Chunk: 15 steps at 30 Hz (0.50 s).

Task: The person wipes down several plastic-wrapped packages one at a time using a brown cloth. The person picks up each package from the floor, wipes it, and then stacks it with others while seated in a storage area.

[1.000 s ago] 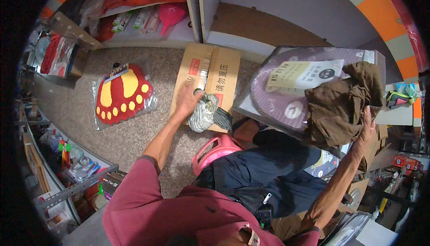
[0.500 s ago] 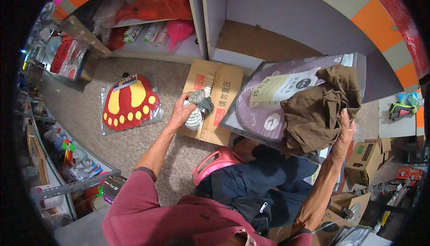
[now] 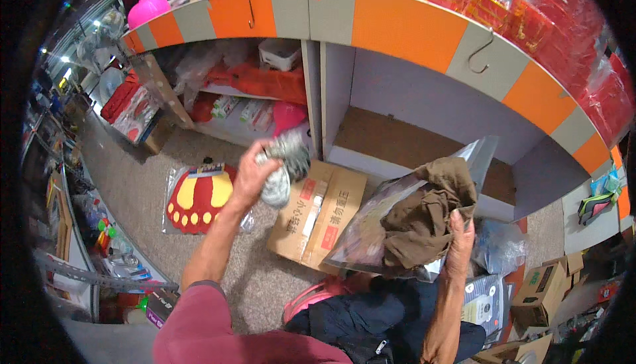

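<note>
My left hand (image 3: 255, 172) is raised above the floor and shut on a grey bundled cloth (image 3: 283, 168). My right hand (image 3: 460, 239) grips the lower edge of a clear plastic package (image 3: 391, 225) with a brown garment (image 3: 424, 215) draped over it, tilted up before an empty shelf bay (image 3: 411, 142). A flat cardboard box (image 3: 321, 215) lies on the carpet between the two hands.
A red and yellow foot-shaped mat (image 3: 195, 195) in plastic lies at the left. Orange-and-grey shelving (image 3: 371, 19) with hooks arches overhead, holding red goods. A pink object (image 3: 288, 115) sits on the low shelf. Small boxes (image 3: 543, 288) stand at the right; wire racks (image 3: 99, 258) at the left.
My left hand has lifted the grey bundle off the cardboard box and upward. My right hand has tipped the package with the brown garment more upright. The view has tilted up toward the shelves.
</note>
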### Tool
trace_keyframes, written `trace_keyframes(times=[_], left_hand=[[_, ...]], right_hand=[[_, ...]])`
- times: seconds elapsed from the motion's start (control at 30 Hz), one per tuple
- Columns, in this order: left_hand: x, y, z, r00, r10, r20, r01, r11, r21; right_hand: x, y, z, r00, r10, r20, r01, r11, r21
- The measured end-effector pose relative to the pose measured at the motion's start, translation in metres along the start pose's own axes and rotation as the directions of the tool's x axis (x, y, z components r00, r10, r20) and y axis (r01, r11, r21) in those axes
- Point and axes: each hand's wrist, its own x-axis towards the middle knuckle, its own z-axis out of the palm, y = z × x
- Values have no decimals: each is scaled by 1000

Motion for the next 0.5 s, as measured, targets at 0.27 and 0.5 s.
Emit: trace_keyframes(times=[0.27, 0.5], left_hand=[[272, 283, -3, 640, 758, -127, -491, 530, 691], [430, 272, 75, 840, 501, 208, -433, 387, 814]], right_hand=[[-10, 1, 46, 995, 78, 70, -85, 991, 107], [9, 88, 71, 981, 161, 108, -179, 964, 195]])
